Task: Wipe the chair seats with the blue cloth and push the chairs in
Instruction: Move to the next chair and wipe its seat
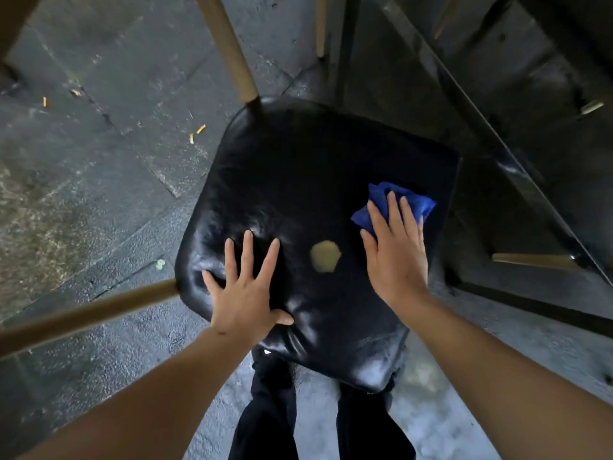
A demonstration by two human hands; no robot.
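blue cloth (394, 204) lying at 3 o'clock on the black chair seat (298, 180) | right hand (394, 254) pressing it flat, fingers extended | left hand (245, 290) splayed open at 8 o'clock, bracing | tan worn patch (325, 256) sitting between the hands | progress: wiping underway, seemingly partial; chair not yet pushed in; other seats' state not showing

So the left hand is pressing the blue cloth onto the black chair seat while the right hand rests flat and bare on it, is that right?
Not quite: the hands are swapped. The head view shows the right hand pressing the blue cloth onto the black chair seat, while the left hand rests flat and bare on it, fingers spread.
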